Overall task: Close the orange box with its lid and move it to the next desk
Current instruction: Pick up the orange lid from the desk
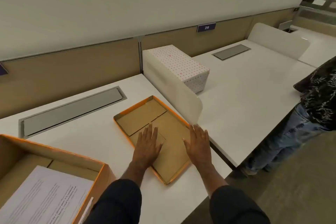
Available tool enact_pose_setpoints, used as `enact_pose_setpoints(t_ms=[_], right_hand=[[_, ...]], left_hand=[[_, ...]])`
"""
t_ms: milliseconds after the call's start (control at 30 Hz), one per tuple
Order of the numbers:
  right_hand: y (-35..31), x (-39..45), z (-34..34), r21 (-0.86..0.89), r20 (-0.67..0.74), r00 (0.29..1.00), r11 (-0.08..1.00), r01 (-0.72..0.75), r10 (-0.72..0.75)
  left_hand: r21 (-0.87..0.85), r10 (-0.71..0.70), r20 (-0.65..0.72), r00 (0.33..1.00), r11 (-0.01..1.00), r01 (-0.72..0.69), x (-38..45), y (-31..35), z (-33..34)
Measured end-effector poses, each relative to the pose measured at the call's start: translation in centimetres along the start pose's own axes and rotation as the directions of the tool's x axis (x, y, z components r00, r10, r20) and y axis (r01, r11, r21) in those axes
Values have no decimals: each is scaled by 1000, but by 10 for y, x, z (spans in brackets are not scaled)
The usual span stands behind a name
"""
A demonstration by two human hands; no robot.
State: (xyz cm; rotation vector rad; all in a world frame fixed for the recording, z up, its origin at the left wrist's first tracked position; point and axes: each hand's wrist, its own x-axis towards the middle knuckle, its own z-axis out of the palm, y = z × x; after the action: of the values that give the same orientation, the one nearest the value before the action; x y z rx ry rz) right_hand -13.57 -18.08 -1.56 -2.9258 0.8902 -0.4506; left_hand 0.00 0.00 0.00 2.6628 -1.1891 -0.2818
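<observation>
The orange box (101, 174) stands open at the lower left of the near desk, with printed sheets of paper (45, 198) inside. Its lid (141, 112) lies upside down on the desk to the right, brown inside and orange at the rim. My left hand (147, 145) lies flat with straight fingers over the inside of the lid. My right hand (199, 144) is spread with straight fingers over the lid's right rim. Neither hand grips anything.
A white curved divider (174, 87) separates this desk from the desk on the right (245, 96). A dotted white box (183, 67) stands on that desk by the divider. A person in jeans (309, 114) stands at its right end. Grey cable flaps (72, 111) sit in both desks.
</observation>
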Motion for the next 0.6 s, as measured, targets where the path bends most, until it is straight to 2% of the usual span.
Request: enact_pose_setpoints(t_ms=[133, 333, 433, 533, 600], right_hand=[[16, -3, 8, -3, 15, 997, 997, -78, 78], [32, 3, 18, -42, 84, 972, 976, -215, 218], [33, 7, 23, -24, 109, 964, 970, -240, 242], [34, 10, 25, 68, 79, 952, 951, -301, 295], [31, 12, 22, 228, 56, 927, 899, -374, 371]], left_hand=[[5, -72, 50, 996, 997, 72, 0, 0, 21], [-23, -95, 45, 994, 995, 96, 1, -5, 42], [-36, -106, 36, 994, 994, 108, 0, -7, 47], [-19, -110, 41, 993, 994, 111, -1, -9, 50], [-19, -100, 31, 994, 995, 101, -1, -10, 51]])
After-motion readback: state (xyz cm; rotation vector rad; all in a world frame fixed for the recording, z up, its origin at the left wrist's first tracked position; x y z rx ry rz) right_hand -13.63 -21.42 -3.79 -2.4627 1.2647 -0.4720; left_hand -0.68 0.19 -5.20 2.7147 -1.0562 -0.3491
